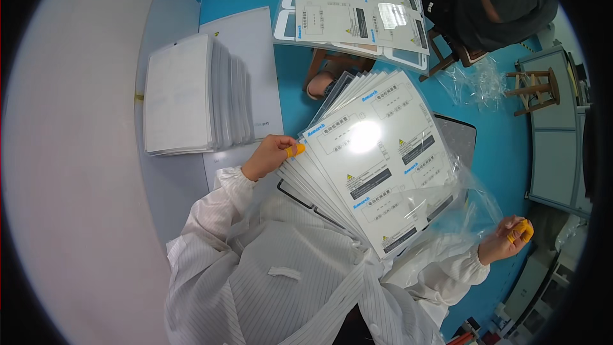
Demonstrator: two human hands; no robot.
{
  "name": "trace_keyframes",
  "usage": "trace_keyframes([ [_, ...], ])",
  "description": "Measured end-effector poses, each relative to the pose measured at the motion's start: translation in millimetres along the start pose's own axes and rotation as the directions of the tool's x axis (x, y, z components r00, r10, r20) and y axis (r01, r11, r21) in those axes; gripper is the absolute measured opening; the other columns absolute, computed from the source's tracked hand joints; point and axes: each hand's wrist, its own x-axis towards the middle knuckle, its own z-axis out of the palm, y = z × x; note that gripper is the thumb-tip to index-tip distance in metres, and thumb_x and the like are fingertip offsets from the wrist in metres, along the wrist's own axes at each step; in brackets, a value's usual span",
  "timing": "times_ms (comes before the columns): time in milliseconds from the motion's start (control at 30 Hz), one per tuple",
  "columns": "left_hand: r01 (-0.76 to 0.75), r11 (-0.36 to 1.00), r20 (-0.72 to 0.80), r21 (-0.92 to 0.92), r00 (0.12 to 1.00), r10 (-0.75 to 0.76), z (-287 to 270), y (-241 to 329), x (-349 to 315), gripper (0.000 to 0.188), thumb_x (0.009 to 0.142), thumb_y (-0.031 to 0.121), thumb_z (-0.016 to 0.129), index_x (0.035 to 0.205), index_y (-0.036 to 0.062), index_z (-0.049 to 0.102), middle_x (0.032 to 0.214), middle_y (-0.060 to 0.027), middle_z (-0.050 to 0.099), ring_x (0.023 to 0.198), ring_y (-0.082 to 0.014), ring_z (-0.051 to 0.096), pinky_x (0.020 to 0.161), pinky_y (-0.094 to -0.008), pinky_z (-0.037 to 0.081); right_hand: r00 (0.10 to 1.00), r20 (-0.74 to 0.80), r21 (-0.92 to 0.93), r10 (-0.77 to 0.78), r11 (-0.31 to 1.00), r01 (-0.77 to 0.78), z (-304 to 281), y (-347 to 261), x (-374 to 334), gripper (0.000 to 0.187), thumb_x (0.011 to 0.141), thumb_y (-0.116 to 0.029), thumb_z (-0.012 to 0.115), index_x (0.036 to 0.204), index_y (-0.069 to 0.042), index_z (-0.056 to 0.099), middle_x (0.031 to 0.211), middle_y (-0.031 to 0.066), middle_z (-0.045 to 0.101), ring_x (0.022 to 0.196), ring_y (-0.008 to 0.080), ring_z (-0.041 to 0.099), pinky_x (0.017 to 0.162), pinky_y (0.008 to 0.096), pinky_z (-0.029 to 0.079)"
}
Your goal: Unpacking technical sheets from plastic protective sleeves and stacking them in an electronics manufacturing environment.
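A fanned stack of white printed panels (383,172) lies in front of me, its top one bearing several label blocks with yellow warning triangles and dark bars. My left hand (274,155) is closed at the top panel's left corner, pinching its edge. Clear plastic film (476,201) comes off the right side of that panel, crumpled and stretched. Out to the right, my right hand (509,241) has its fingers curled closed at the film's outer end. Yellow finger cots cover fingertips on both hands. The film between the right fingers is partly hidden.
To the left, a thick stack of white sheets (179,96) stands on a grey-white board (258,57). More printed panels (332,9) rest on a stool ahead. Another person (504,6) sits at the far right. Loose clear wrap (476,83) and a wooden stool (535,91) are on the blue floor.
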Motion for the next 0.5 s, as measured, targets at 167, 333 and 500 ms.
trace_keyframes([
  [167, 0.113, 0.991, 0.021, -0.067, 0.994, -0.112, -11, -9, -4, 0.016, 0.083, 0.006, 0.058, 0.097, 0.0014, 0.063, 0.073, 0.0033, 0.057, 0.064, -0.0044, 0.047, 0.055, -0.0176, 0.038, 0.999, 0.022, -0.028, -0.025, 0.999, 0.025, 15, -5, -7, 0.023, 0.089, -0.021, 0.055, 0.102, -0.003, 0.05, 0.078, 0.0056, 0.051, 0.059, 0.0085, 0.041, 0.045, 0.017, 0.029],
  [333, -0.06, 0.998, 0.013, -0.037, 0.998, 0.061, -7, -9, -17, 0.015, 0.085, 0.011, 0.057, 0.095, 0.0013, 0.063, 0.068, 0.0028, 0.054, 0.06, -0.0042, 0.046, 0.052, -0.0175, 0.037, 0.999, 0.039, -0.005, -0.022, 1.0, 0.023, 23, -1, -9, 0.026, 0.087, -0.023, 0.058, 0.102, -0.003, 0.05, 0.078, 0.0052, 0.051, 0.058, 0.0081, 0.041, 0.045, 0.017, 0.028],
  [500, 0.06, 0.997, -0.013, -0.051, 0.998, -0.061, -7, -15, -5, 0.013, 0.085, 0.013, 0.057, 0.089, 0.0004, 0.062, 0.065, 0.0018, 0.052, 0.055, -0.0043, 0.044, 0.05, -0.0189, 0.036, 0.998, 0.065, -0.031, 0.001, 1.0, 0.001, 33, 3, -11, 0.029, 0.085, -0.026, 0.061, 0.102, -0.005, 0.05, 0.077, 0.0038, 0.05, 0.059, 0.0079, 0.042, 0.045, 0.0163, 0.028],
])
